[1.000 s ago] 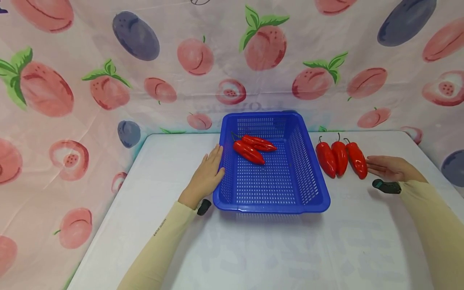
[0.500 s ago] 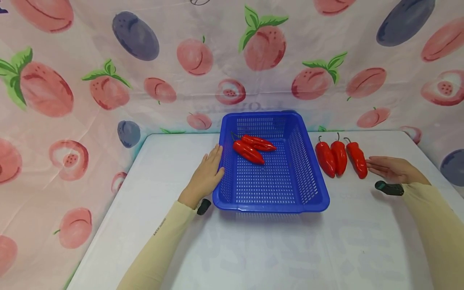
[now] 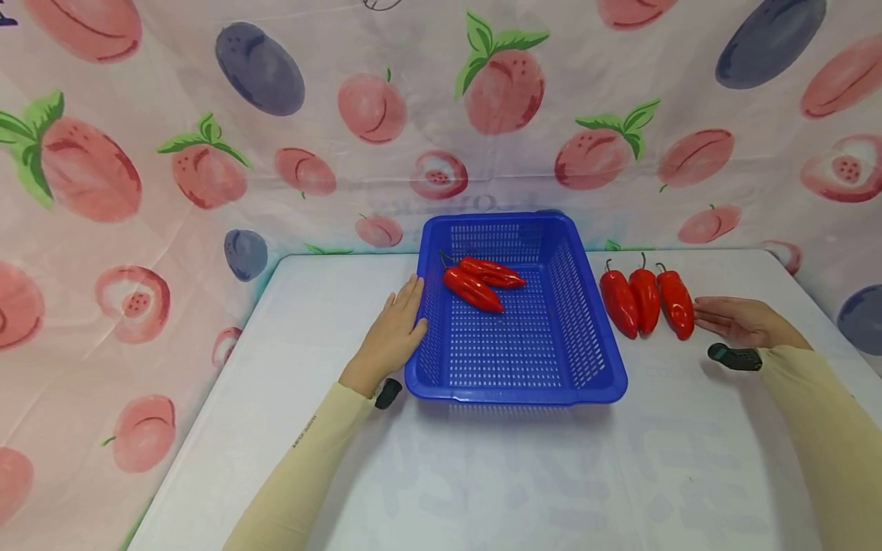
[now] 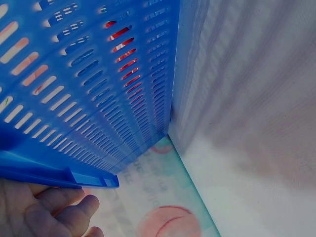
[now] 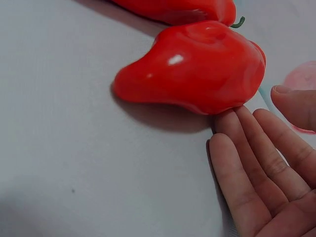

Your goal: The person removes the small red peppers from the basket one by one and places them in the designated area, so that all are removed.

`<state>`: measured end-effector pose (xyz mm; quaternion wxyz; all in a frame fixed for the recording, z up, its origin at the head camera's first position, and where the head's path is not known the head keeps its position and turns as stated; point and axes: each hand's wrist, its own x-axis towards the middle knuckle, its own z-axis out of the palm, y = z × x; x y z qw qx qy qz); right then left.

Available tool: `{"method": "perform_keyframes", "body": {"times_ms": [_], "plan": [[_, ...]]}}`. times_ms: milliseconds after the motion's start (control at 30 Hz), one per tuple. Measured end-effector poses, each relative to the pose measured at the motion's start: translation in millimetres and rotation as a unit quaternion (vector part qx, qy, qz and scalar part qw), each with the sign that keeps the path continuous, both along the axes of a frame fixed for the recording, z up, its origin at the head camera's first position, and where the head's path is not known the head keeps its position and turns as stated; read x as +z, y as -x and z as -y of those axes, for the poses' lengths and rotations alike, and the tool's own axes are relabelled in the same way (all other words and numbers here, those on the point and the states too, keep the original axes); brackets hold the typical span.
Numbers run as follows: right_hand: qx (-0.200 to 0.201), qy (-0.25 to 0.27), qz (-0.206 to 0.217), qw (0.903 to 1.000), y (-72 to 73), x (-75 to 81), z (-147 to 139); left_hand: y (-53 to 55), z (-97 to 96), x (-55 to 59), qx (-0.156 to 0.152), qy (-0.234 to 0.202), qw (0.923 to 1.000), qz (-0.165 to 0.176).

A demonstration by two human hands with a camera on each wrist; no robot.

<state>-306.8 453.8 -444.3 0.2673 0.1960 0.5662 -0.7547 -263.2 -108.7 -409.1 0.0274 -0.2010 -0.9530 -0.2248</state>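
The right grip point(image 3: 747, 320), straight-fingered and empty, touches the rightmost pepper point(image 3: 676, 304); light, low pressure should avoid rolling it. The left grip point(image 3: 388, 333), uncurled, rests against the blue basket point(image 3: 517, 397).

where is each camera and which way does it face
Head: worn there, facing forward and down over the blue basket and red peppers; left hand, right hand, sleeves show.
Left wrist: worn there, facing along the basket's slotted side; left hand partly shows, lower left.
Right wrist: worn there, facing peppers on the tabletop; right hand partly shows, lower right.
Head and right wrist share the right hand at the pepper farthest from the basket.
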Motion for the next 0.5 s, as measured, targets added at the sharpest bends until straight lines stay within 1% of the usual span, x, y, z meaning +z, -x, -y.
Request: {"method": "perform_keyframes", "body": {"times_ms": [233, 500], "plan": [[0.003, -0.006, 0.001, 1.0000, 0.3, 0.2, -3.1, -0.2, -0.3, -0.1, -0.003, -0.003, 0.9999, -0.010], [0.000, -0.010, 0.004, 0.9999, 0.8, -0.3, -6.4, -0.1, -0.6, 0.3, 0.002, -0.004, 1.0000, -0.001]]}}
